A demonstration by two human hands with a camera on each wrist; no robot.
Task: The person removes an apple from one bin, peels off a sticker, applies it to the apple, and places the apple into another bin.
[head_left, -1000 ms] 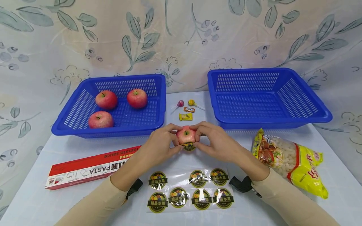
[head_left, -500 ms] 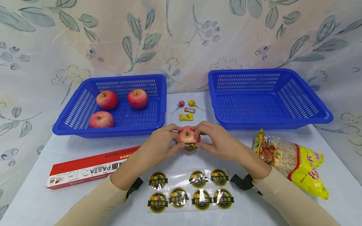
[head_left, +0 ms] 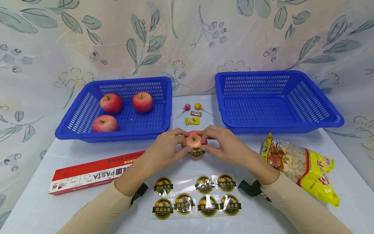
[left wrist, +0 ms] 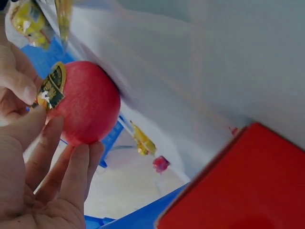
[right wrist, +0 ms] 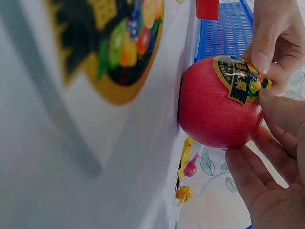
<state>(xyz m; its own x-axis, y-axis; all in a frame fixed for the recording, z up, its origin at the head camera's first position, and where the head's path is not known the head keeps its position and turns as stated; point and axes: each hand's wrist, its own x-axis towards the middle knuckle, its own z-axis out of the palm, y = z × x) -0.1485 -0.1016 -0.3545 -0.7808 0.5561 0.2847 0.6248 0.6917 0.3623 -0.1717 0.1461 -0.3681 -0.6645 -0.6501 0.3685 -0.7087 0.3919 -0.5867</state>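
Note:
A red apple stands stem up on the table between both hands. On its near side sits a round black-and-gold sticker printed with fruit. My left hand grips the apple from the left, its thumb at the sticker's edge. From the right, my right hand holds the same apple, with its thumb on the sticker's other edge. Closer to me lies a clear sheet bearing several such stickers.
Left, a blue basket holds three apples; another blue basket stands right. Two lollipops and two wrapped candies lie between. A pasta box is by the left forearm, a yellow bag by the right.
Both hands keep their hold on the apple, which has shifted very slightly in view. The thumbs stay at the sticker's edges, and nothing else has visibly moved.

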